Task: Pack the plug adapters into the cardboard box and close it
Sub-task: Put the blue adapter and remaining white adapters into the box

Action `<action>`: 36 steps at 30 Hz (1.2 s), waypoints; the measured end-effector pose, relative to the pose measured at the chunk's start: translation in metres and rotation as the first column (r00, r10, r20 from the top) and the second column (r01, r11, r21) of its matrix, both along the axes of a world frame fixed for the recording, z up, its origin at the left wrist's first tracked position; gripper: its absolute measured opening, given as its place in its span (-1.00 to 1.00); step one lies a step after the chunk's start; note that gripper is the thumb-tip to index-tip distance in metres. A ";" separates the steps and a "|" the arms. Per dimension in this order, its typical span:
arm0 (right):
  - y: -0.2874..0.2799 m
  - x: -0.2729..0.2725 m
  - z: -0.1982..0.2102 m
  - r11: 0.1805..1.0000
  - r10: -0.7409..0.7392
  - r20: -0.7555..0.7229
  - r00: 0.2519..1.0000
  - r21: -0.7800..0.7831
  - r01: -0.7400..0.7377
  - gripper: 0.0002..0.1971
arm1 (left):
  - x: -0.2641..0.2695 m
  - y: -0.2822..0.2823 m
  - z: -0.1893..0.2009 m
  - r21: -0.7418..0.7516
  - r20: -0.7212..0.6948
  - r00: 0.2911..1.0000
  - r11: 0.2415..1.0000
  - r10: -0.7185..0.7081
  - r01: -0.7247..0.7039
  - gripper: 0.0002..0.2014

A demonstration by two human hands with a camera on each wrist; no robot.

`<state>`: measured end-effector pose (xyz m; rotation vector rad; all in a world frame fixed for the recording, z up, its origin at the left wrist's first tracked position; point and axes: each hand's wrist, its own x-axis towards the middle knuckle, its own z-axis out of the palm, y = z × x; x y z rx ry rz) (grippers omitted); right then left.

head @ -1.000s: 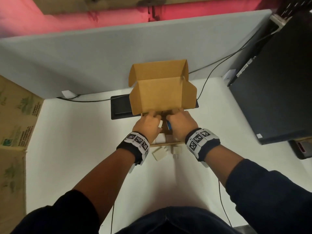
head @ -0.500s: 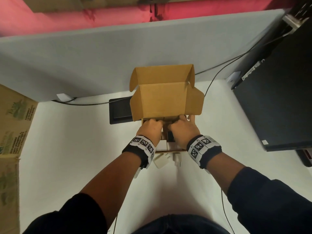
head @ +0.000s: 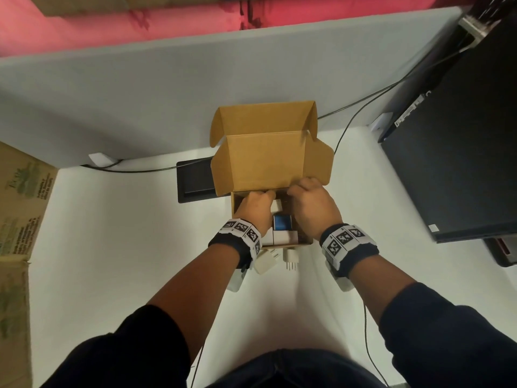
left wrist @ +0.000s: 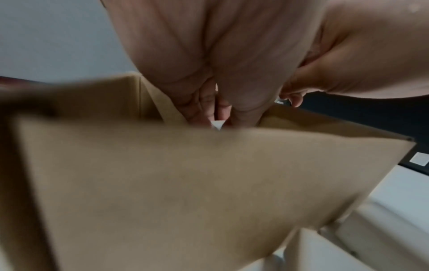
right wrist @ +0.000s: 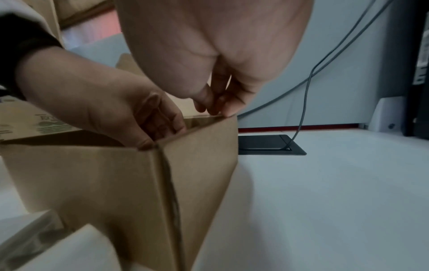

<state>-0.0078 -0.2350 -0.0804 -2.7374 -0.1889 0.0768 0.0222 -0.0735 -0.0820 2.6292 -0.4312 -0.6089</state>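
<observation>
Two plug adapters [head: 275,260] lie outside the cardboard box [head: 268,161], against its near wall; several white ones sit inside. Left hand [head: 256,207] pinches a white adapter within; right hand [head: 312,204] grips the far rim. Lid stands open; closing remains.

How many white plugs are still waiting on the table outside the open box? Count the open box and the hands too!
White plug adapters on the table: 2
Open cardboard box: 1
Hands: 2 (left hand, right hand)
Total: 5
</observation>
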 end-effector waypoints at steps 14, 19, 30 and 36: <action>-0.014 0.001 -0.009 0.983 -0.120 0.001 0.993 0.143 0.119 -0.74 | 0.002 -0.008 -0.014 -0.144 -0.128 0.992 0.989 0.021 -0.039 -0.54; -0.017 0.003 -0.008 0.983 -0.098 0.018 0.995 0.155 0.095 -0.77 | 0.002 -0.004 -0.016 -0.182 -0.141 0.990 0.982 0.023 -0.049 -0.55; -0.017 0.000 -0.010 0.990 -0.045 -0.014 0.999 0.131 0.047 -0.70 | -0.001 0.001 -0.006 -0.191 -0.128 0.992 0.981 0.015 -0.040 -0.56; -0.007 -0.030 0.014 0.985 0.095 0.058 0.994 0.136 -0.102 -0.86 | -0.013 0.015 0.014 -0.137 0.031 0.999 0.990 -0.039 0.043 -0.75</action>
